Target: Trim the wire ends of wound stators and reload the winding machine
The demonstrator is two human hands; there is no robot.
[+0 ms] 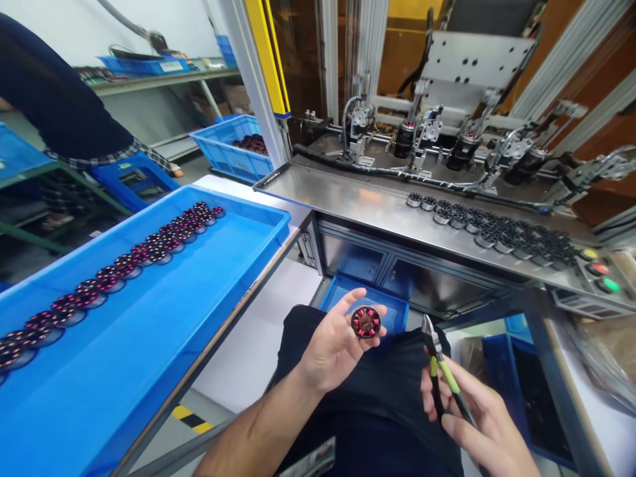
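My left grip [332, 346] holds the red-wound ring [358, 322] at its fingertips, coils facing me, while to its right my right grip [479, 405] holds pliers [449, 375], handles spread, so I should steady the ring and keep the tips off its windings.

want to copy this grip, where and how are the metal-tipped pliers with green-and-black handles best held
Probably by both handles of the pliers, coming from the near, lower-right side: the metal tip points up and away, while the slim handles splay back into the right hand. That should keep fingers clear of the tip.
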